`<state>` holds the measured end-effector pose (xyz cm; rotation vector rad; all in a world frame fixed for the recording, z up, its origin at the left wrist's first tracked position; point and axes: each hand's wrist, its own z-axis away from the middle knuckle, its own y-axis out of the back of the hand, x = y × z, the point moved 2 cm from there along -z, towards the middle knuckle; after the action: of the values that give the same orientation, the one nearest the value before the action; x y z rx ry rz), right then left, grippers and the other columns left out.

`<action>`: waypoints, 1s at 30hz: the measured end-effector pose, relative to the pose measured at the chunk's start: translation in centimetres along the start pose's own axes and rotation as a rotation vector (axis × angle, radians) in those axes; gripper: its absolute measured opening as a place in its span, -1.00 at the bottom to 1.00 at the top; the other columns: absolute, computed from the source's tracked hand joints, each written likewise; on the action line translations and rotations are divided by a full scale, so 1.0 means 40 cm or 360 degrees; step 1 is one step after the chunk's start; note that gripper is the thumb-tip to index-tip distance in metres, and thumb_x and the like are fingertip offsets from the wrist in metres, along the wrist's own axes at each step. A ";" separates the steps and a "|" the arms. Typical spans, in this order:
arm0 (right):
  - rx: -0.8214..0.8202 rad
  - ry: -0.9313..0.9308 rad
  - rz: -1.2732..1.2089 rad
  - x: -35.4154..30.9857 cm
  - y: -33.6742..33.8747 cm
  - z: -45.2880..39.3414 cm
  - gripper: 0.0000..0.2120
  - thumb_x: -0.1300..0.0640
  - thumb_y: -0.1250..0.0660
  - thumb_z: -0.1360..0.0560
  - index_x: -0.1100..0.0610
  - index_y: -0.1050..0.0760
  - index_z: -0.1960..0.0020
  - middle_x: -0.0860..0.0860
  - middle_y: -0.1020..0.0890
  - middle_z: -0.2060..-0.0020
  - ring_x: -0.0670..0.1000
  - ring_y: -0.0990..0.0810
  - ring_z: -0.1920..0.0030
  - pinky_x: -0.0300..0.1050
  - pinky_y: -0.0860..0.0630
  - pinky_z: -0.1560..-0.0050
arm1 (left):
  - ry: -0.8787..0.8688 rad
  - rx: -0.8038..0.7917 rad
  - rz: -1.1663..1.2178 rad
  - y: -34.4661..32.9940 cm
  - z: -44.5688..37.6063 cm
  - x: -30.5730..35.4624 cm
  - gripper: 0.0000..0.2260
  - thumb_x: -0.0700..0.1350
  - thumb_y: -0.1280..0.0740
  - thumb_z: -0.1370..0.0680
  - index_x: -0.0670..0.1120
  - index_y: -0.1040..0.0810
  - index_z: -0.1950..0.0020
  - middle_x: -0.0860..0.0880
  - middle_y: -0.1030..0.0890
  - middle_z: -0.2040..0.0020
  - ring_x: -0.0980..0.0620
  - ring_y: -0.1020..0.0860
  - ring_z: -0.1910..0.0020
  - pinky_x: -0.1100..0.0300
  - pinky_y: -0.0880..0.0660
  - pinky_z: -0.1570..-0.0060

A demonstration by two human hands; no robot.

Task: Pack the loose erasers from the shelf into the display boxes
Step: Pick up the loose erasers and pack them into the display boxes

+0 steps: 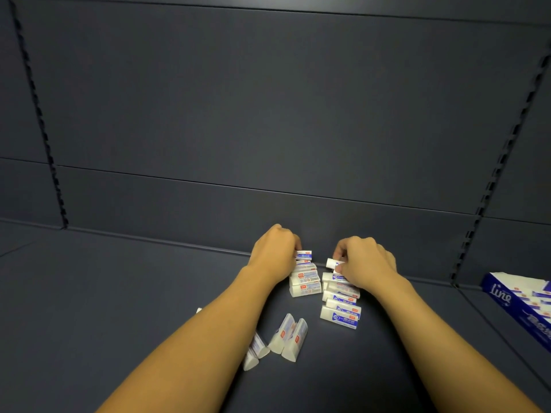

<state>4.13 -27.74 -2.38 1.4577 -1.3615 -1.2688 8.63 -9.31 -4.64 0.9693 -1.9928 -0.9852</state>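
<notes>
Two rows of white erasers with blue-and-red sleeves lie on the dark shelf, a left row (305,283) and a right row (341,304). My left hand (275,253) grips an eraser (304,255) at the far end of the left row. At the far end of the right row my right hand (365,263) pinches another eraser (331,262). Several triangular erasers (289,338) lie loose nearer to me. A blue-and-white display box (520,305) with erasers in it sits at the right edge.
The shelf's dark back panel (268,129) rises just behind both hands. Slotted uprights (38,114) stand at left and right. One small white eraser (199,310) peeks out beside my left forearm.
</notes>
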 end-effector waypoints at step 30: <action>0.0357 -0.0328 0.0153 -0.003 0.203 0.246 -0.84 0.04 -0.41 -0.49 -0.11 -0.66 -0.06 -0.03 -0.66 0.00 0.09 -0.62 -0.02 -0.12 -0.42 0.17 | 0.0044 -0.0172 -0.0079 0.124 -0.006 0.022 -0.73 -0.30 -0.26 -0.50 -0.10 -0.68 -0.06 -0.17 -0.64 -0.04 -0.21 -0.62 0.04 0.05 -0.57 0.15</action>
<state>-7.28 -27.86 3.27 1.4192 -1.7376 -1.2637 6.88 -7.98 -0.09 0.9720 -1.8808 -1.0892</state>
